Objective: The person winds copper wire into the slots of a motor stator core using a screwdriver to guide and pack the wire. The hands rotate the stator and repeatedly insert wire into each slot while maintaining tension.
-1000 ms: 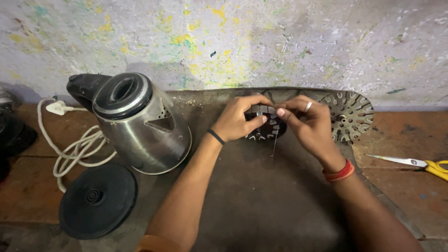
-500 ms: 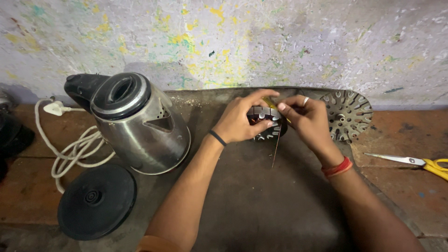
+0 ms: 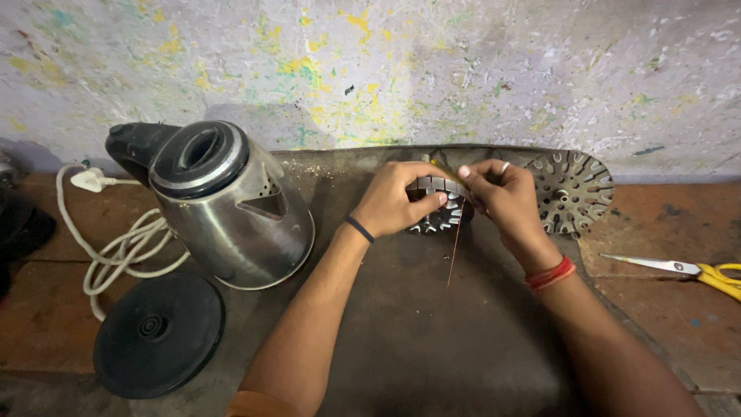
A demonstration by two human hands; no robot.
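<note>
My left hand (image 3: 397,201) grips a small round slotted metal core (image 3: 440,210), a toothed motor part, over a dark metal sheet (image 3: 417,340). A black band sits on that wrist. My right hand (image 3: 498,197), with a ring and a red thread at the wrist, pinches a thin copper wire (image 3: 453,251) at the top of the core. The wire hangs down from the fingers toward the sheet. Both hands hide much of the core.
A steel electric kettle (image 3: 224,208) with a black lid stands at the left, its round black base (image 3: 158,336) in front and a white cord (image 3: 116,247) beside it. A slotted metal disc (image 3: 571,191) lies at the right; yellow-handled scissors (image 3: 695,270) lie farther right. A paint-flecked wall is behind.
My right hand has shifted slightly up and left on the core, drawing the wire with it. My left hand keeps its grip; the view has tilted a little.
</note>
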